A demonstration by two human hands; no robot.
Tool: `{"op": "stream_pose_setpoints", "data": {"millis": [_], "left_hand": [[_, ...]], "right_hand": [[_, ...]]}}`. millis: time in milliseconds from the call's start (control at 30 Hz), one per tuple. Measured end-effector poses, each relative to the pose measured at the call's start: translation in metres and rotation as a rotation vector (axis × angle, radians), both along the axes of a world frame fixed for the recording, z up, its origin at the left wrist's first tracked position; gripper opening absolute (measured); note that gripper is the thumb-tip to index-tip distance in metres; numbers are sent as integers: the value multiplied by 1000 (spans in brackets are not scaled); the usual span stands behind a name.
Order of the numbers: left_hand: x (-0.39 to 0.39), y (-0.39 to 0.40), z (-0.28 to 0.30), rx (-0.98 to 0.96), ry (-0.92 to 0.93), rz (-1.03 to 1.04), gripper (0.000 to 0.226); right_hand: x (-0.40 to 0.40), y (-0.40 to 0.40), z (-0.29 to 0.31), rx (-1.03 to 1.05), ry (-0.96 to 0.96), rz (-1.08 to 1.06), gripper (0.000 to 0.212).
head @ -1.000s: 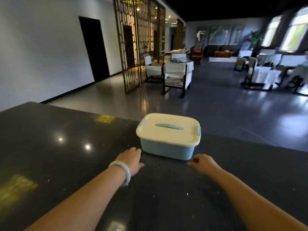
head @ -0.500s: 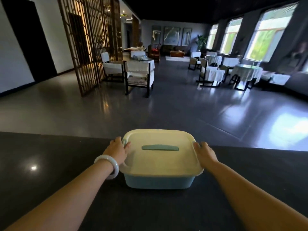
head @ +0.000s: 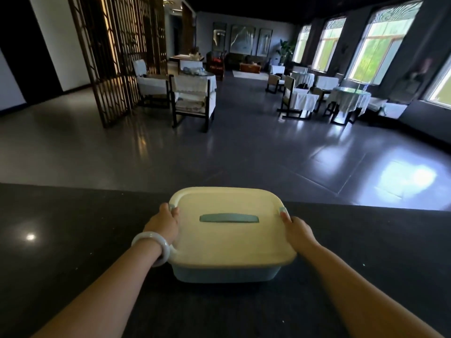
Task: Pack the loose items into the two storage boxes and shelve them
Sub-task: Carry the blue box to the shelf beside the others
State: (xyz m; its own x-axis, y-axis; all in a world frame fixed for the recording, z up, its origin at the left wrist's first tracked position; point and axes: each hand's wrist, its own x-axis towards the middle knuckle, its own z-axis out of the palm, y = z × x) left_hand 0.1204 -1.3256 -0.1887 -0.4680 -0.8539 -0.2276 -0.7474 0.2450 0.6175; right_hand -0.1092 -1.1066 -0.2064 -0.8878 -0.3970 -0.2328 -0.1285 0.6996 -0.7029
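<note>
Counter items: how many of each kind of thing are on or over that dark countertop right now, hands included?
Storage box with cream lid: 1
Hands gripping its sides: 2, left hand and right hand
Bracelet on the left wrist: 1
Total: 4, all over the counter.

Smooth plastic box (head: 227, 274) (glossy counter (head: 61, 240)).

We see the storage box (head: 231, 242) on the bench (head: 73, 252), near its far edge, our left hand (head: 162, 225) at its left side and our right hand (head: 299, 231) at its right.
</note>
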Motion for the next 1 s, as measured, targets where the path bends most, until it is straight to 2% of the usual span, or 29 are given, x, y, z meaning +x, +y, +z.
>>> {"op": "stream_pose_setpoints", "data": {"millis": [367,467,633,833,1000], "left_hand": [[88,128,2,74,25,19,45],[112,170,-2,57,16,36,45],[134,237,-3,19,-23,17,47],[114,328,-1,52,33,-85,45],[63,430,-3,63,29,-173,54]], "right_hand": [[89,133,-7,-80,-64,-45,48],[115,174,-11,-137,-94,-79,37],[144,245,-13,-184,-86,-98,35],[146,361,-15,-236,-108,-206,27],[135,490,-12,-296,-106,-370,32]]}}
